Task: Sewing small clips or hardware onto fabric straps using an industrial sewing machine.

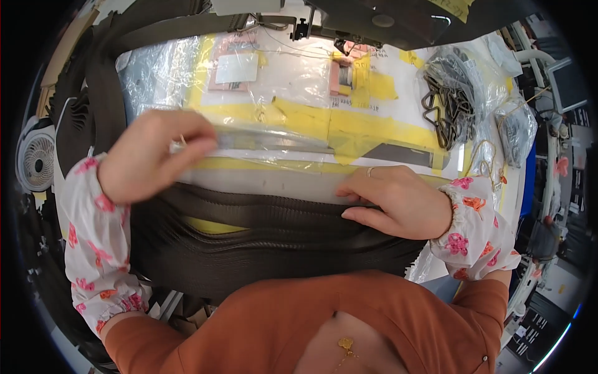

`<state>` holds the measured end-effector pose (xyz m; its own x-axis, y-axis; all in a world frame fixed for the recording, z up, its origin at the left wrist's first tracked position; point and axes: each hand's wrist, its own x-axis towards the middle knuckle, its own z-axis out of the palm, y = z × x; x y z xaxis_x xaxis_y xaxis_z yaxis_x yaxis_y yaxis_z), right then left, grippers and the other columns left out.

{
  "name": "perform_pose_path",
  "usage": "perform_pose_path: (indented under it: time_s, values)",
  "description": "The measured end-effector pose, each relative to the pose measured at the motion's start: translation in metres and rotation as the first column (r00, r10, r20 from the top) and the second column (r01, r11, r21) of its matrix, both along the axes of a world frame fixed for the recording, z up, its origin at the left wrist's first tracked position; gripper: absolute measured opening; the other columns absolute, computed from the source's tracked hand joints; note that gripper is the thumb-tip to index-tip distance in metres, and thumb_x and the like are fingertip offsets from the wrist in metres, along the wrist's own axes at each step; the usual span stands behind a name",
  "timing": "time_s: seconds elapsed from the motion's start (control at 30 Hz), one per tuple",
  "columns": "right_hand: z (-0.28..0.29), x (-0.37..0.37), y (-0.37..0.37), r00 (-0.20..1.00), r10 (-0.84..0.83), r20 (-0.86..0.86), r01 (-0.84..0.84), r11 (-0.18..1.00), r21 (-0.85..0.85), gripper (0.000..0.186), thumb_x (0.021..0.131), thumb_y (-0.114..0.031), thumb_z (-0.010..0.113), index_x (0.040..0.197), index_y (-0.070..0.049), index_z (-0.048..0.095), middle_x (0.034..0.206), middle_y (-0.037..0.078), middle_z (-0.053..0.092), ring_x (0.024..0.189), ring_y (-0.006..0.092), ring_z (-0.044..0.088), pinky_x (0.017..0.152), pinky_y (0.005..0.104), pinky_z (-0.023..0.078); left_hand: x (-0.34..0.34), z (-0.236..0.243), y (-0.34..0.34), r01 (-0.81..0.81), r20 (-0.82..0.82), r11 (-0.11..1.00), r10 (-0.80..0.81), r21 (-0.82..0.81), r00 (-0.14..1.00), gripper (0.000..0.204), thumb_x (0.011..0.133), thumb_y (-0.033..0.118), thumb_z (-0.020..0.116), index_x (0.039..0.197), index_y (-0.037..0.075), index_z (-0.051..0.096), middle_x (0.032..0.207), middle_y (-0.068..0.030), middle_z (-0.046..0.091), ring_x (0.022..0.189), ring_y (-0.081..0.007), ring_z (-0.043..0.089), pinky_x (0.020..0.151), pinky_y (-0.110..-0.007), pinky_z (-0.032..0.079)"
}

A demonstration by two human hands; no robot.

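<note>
My left hand (149, 156) is raised above the near edge of the work table (293, 181), fingers curled and pinched together; a thin pale sliver pokes out at the fingertips, too small to identify. Motion blur on this hand. Directly beneath and toward me lies the stack of dark brown woven webbing straps (261, 240), piled flat across my lap edge of the table, spanning from under the left wrist to under the right. My right hand (395, 202) rests palm-down on the stack's top right end, fingers flat and pointing left, pressing rather than gripping. Beyond both hands: clear plastic sheeting (249, 81) over yellow tape patches (367, 128). Far right, a clear bag of dark metal triangular rings (451, 103).
</note>
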<state>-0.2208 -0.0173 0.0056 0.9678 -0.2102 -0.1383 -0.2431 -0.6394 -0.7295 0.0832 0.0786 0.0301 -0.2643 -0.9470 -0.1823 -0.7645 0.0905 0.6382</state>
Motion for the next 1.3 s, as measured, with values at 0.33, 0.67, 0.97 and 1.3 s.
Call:
perform_pose_path:
  time_s: [0.33,0.67,0.97,1.3]
  values:
    - [-0.008,-0.001,-0.016,0.999,-0.022,-0.030,0.029,0.967,0.255,0.028,0.078,-0.023,0.068,0.082,-0.004,0.047,0.066,0.010,0.051,0.060,0.0250,0.050,0.054,0.0349,0.039,-0.034,0.007,0.016,-0.250,0.009,0.955,0.254,-0.160,0.967,0.010,0.081,0.008,0.058,0.076,0.000,0.056,0.063,-0.0157,0.053,0.057,-0.0317,0.053,0.053,-0.037,0.041]
    - [-0.008,0.030,-0.025,0.972,-0.177,-0.153,0.232,0.826,0.514,0.023,0.090,-0.023,0.052,0.090,-0.001,0.053,0.065,0.007,0.062,0.052,0.0114,0.058,0.050,0.0249,0.046,-0.046,-0.007,-0.044,0.155,0.084,0.900,-0.132,-0.408,0.988,0.030,0.070,0.016,0.070,0.093,0.002,0.057,0.095,-0.0141,0.058,0.088,-0.0321,0.054,0.076,-0.040,0.044]
    - [-0.004,-0.043,-0.104,0.871,-0.484,0.082,0.307,0.408,-0.860,0.016,0.077,-0.018,0.059,0.074,-0.003,0.057,0.074,0.011,0.058,0.070,0.0284,0.060,0.059,0.0372,0.048,-0.094,-0.045,-0.063,0.021,-0.356,1.000,-0.026,-0.016,0.934,0.019,0.082,0.020,0.062,0.078,0.002,0.064,0.059,-0.0132,0.057,0.049,-0.0246,0.053,0.049,-0.031,0.041]
    - [-0.019,-0.042,-0.140,0.838,-0.545,0.004,0.259,0.392,-0.883,0.014,0.069,-0.007,0.057,0.079,0.002,0.053,0.078,0.016,0.059,0.069,0.0312,0.060,0.059,0.0389,0.049,-0.096,-0.051,-0.063,0.033,-0.427,0.999,-0.043,-0.029,0.903,0.019,0.080,0.019,0.066,0.081,0.000,0.065,0.061,-0.0102,0.060,0.050,-0.0150,0.053,0.050,-0.026,0.042]
